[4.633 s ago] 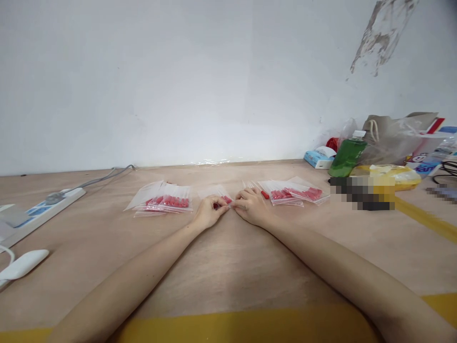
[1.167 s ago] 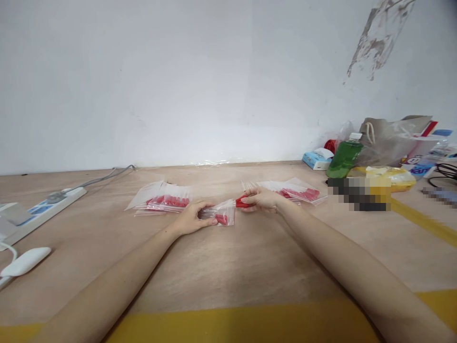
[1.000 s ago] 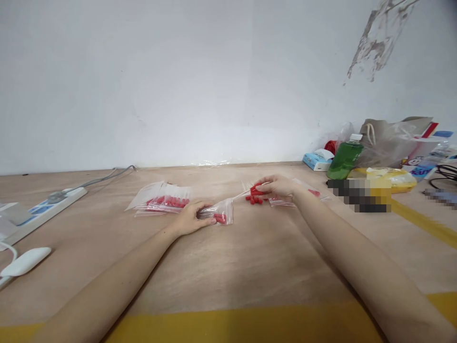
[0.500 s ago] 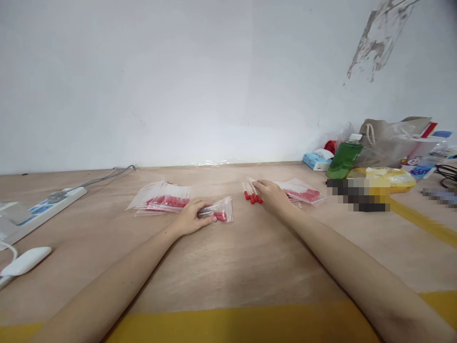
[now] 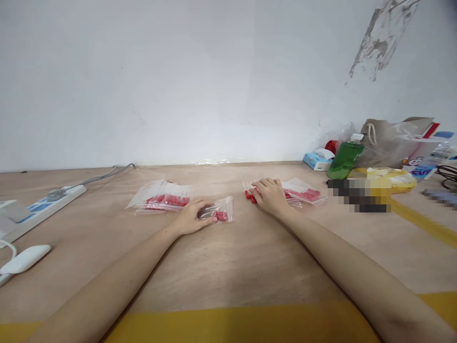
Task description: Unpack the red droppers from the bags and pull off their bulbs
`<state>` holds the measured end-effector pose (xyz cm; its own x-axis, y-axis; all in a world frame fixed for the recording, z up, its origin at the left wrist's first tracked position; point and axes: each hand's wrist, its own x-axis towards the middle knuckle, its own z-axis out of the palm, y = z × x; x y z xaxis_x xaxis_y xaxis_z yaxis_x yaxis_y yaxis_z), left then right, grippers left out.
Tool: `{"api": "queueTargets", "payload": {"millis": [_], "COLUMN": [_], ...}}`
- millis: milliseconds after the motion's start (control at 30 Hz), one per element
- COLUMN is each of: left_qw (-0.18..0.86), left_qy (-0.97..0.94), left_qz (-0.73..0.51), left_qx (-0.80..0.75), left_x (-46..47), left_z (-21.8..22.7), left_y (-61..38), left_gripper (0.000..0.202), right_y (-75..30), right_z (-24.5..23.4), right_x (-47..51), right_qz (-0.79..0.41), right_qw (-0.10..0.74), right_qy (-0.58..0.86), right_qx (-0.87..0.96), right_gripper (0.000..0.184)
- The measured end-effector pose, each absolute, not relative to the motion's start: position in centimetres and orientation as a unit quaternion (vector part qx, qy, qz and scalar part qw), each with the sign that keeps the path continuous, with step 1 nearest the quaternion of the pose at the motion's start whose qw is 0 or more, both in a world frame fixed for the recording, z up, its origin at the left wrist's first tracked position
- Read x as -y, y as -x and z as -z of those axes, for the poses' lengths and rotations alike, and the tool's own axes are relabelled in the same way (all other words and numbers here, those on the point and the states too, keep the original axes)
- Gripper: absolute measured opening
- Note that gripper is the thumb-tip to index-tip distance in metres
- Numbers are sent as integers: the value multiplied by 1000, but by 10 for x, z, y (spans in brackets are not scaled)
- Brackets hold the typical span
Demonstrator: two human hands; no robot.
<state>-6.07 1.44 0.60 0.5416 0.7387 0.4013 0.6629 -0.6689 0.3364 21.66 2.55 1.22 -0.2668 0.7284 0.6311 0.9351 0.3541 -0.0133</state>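
My left hand (image 5: 191, 219) rests on the table with thumb and fingers closed round the near end of a small clear zip bag (image 5: 229, 206). Red-capped pieces lie inside that bag. To the right, my right hand (image 5: 272, 197) bends its fingers down over a few loose, thin clear tubes with red caps (image 5: 247, 195); its fingertips close on them, and how many it grips is hidden. A pile of filled clear bags (image 5: 167, 201) lies beyond my left hand. Another pile of bags with red pieces (image 5: 306, 195) lies just right of my right hand.
A white power strip (image 5: 46, 209) with a grey cable and a white plug (image 5: 26, 259) is on the left. At the back right stand a tissue pack (image 5: 316, 162), a green bottle (image 5: 345, 157), a yellow packet (image 5: 396, 178) and plastic bags. Yellow tape (image 5: 228, 326) crosses the near table.
My right hand has lowered and shifted slightly over the loose red-capped tubes, covering more of them, its fingers now bent. My left hand and its bag have stayed in place.
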Motion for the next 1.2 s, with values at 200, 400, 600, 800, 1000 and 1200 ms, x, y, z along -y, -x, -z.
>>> {"api": "queueTargets", "payload": {"millis": [200, 400, 600, 800, 1000, 1200], "left_qw": [81, 87, 82, 85, 89, 99], "left_qy": [-891, -902, -884, -889, -891, -903], "left_qz": [-217, -193, -216, -232, -224, -195], "left_qx": [-391, -375, -406, -386, -385, -369], "left_x": [-13, -12, -11, -11, -12, -12], "left_z": [-5, -6, -5, -5, -3, -5], "left_y": [62, 60, 56, 54, 57, 56], "left_gripper": [55, 47, 47, 45, 47, 48], "right_y": [-186, -177, -168, -154, -151, -155], "right_z": [-12, -6, -3, -2, -4, -10], "right_x": [-8, -3, -3, 1, 3, 4], "right_qz": [-1, -29, -84, -128, -101, -94], "right_qw": [291, 267, 269, 291, 308, 207], "right_qy": [445, 374, 370, 388, 401, 407], "right_qx": [847, 888, 885, 865, 857, 885], "right_gripper": [11, 15, 30, 20, 9, 10]}}
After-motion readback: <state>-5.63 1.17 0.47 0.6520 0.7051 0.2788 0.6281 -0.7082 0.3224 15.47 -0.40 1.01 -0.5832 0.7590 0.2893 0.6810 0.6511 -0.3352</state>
